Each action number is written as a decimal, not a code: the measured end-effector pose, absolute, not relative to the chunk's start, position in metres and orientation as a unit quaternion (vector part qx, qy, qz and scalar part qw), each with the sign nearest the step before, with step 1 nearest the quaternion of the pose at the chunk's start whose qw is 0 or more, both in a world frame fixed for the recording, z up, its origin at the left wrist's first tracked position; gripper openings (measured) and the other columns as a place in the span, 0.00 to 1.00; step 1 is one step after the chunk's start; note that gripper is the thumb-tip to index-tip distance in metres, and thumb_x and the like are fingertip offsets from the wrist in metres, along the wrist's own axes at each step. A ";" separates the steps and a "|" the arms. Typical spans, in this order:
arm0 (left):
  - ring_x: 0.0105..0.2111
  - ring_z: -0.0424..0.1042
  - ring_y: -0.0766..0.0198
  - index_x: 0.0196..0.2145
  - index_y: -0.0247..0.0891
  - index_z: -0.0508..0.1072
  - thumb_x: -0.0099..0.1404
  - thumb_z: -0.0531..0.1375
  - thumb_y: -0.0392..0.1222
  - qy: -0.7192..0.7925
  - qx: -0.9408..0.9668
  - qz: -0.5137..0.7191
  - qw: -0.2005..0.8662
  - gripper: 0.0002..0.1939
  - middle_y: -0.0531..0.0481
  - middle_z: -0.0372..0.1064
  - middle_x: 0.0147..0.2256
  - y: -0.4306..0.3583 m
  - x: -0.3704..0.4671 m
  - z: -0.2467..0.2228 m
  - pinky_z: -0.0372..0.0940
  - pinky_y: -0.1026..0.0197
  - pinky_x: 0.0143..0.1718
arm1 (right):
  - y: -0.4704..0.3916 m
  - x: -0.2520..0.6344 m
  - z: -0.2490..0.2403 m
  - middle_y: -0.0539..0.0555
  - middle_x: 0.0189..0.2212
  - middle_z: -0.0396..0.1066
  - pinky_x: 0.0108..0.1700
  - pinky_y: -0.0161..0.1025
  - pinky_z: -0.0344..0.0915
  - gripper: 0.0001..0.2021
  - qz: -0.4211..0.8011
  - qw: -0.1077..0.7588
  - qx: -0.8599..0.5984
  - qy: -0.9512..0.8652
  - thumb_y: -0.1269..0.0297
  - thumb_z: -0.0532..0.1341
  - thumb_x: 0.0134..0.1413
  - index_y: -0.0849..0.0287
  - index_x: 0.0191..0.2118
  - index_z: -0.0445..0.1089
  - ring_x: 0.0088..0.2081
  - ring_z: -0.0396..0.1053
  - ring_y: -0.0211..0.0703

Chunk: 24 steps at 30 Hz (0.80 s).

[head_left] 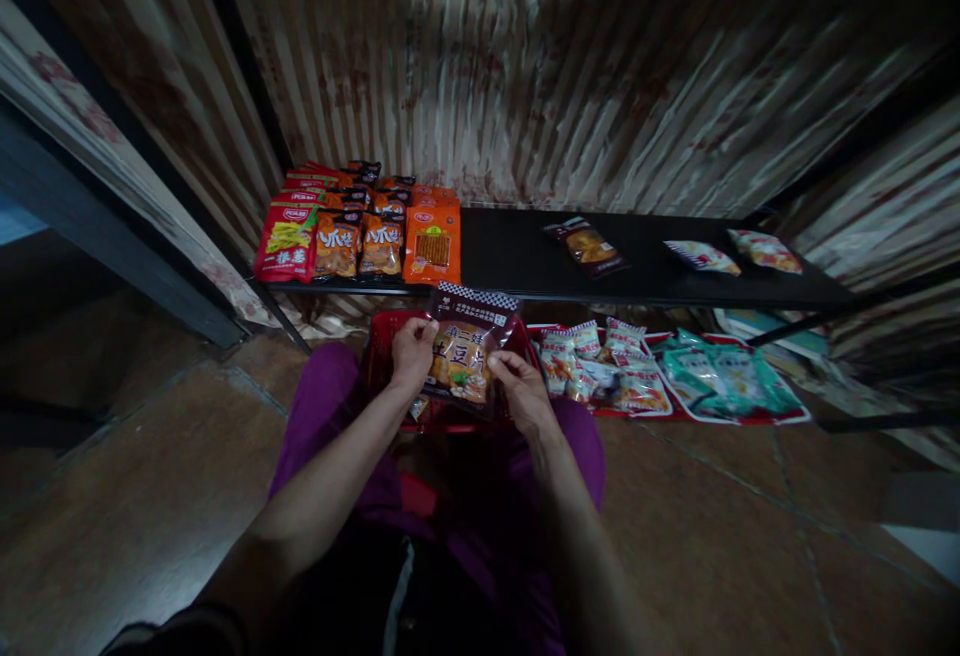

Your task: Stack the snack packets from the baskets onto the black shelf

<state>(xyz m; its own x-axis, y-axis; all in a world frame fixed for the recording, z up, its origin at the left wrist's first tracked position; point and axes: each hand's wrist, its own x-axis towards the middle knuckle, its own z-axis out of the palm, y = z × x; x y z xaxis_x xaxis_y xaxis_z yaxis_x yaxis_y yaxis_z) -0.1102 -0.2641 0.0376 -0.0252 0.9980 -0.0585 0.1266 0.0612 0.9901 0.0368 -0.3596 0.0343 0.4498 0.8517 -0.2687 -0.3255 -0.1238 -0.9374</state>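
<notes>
A brown snack bag with a checkered top edge (466, 348) is held between both hands, face up, above a red basket (382, 341). My left hand (414, 351) pinches its left edge. The fingers of my right hand (517, 384) grip its right edge. Behind it, a similar brown bag (586, 246) lies alone on the black shelf (502, 246). The bag and hands hide most of the basket's inside.
Red, orange-brown and orange packets (431, 241) stand in rows at the shelf's left. Two light packets (763, 250) lie at its right. Below are red baskets of small packets (637, 381) and green bags (720, 376). Dark shelf posts rise at both sides.
</notes>
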 end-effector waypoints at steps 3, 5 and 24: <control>0.24 0.63 0.68 0.24 0.38 0.68 0.58 0.58 0.44 0.547 0.503 0.465 0.482 0.09 0.56 0.65 0.22 -0.265 -0.110 0.039 0.56 0.66 0.29 | -0.360 0.039 0.031 0.44 0.21 0.70 0.27 0.35 0.60 0.16 0.483 0.616 -0.581 -0.222 0.54 0.72 0.30 0.55 0.27 0.70 0.23 0.63 0.36; 0.23 0.62 0.68 0.24 0.37 0.68 0.58 0.58 0.43 0.547 0.493 0.466 0.491 0.09 0.56 0.64 0.21 -0.267 -0.110 0.040 0.56 0.66 0.28 | -0.360 0.040 0.028 0.43 0.19 0.66 0.26 0.34 0.57 0.16 0.467 0.621 -0.585 -0.232 0.54 0.71 0.32 0.55 0.26 0.68 0.21 0.60 0.34; 0.32 0.69 0.66 0.38 0.35 0.74 0.51 0.64 0.32 0.393 0.391 0.377 0.742 0.14 0.49 0.73 0.33 -0.282 -0.127 0.055 0.62 0.63 0.40 | -0.352 0.049 0.035 0.41 0.18 0.58 0.23 0.32 0.52 0.18 0.348 0.697 -0.574 -0.251 0.49 0.68 0.38 0.54 0.26 0.62 0.20 0.53 0.32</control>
<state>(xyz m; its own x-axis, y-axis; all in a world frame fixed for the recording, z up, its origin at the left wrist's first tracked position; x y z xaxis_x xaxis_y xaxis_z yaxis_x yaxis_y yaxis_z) -0.1274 -0.2824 0.0548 0.4060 0.8673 -0.2879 -0.2525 0.4092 0.8768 0.0493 -0.3519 0.0352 0.6324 0.7731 -0.0498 -0.1971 0.0984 -0.9754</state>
